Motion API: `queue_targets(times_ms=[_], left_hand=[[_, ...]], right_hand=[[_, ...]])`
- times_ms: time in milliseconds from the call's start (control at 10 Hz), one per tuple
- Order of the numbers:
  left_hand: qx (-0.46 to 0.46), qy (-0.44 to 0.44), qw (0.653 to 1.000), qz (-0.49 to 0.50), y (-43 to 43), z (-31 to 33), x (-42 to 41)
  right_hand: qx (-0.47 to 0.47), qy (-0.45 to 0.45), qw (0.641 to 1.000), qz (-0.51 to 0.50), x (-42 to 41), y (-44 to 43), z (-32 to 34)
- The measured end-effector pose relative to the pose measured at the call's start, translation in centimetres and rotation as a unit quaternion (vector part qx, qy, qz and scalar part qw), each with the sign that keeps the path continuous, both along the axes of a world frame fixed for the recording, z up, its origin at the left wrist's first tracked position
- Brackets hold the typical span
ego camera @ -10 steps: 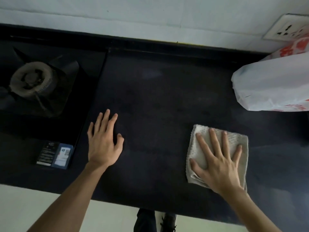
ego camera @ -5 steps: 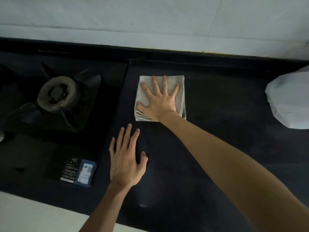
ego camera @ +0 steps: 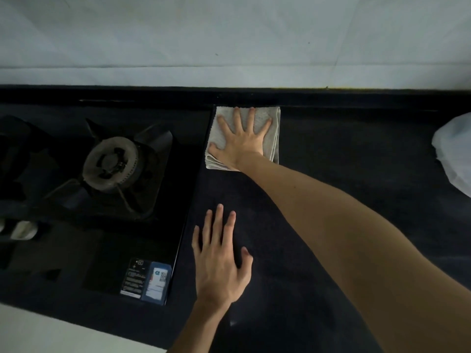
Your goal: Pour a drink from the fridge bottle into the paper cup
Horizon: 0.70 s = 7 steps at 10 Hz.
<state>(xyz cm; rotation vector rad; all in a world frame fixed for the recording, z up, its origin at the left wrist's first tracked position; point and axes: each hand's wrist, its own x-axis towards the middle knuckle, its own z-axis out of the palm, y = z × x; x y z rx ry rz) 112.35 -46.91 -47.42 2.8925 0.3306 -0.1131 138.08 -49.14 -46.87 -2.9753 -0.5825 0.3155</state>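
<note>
Right hand [ego camera: 243,142] presses cloth [ego camera: 274,141] beside stove [ego camera: 110,164]; left hand [ego camera: 220,271] rests on counter [ego camera: 344,149].

place: home kitchen | evidence: gas hob burner [ego camera: 110,163], dark countertop [ego camera: 344,174], white wall [ego camera: 229,34]

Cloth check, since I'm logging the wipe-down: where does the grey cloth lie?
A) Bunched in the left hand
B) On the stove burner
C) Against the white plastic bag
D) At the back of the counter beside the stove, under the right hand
D: the folded cloth lies flat at the back of the counter, next to the stove, with the right hand spread on it; the left hand rests on bare counter.
</note>
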Motion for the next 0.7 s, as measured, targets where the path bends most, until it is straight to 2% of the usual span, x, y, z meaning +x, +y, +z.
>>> queue_targets(times_ms=[200,400,500,600,700], left_hand=[[0.002,0.0,1.0,-0.004,0.1,0.1,-0.1],[0.009,0.013,1.0,-0.011,0.0,0.6,-0.1],[0.01,0.029,0.999,-0.009,-0.1,0.9,0.0],[0.019,0.06,0.998,-0.025,-0.3,1.3,-0.3],[0.035,0.135,0.988,-0.068,-0.5,3.0,0.6]], right_hand=[[-0.025,0.032,0.999,0.037,-0.7,-1.2,1.4],[-0.07,0.002,0.994,0.088,-2.7,-5.2,4.6],[-0.08,0.021,0.993,0.083,-4.5,-8.3,5.8],[-0.1,0.056,0.99,0.085,-6.7,-11.5,7.0],[-0.117,0.071,0.987,0.085,-8.4,-14.6,8.8]])
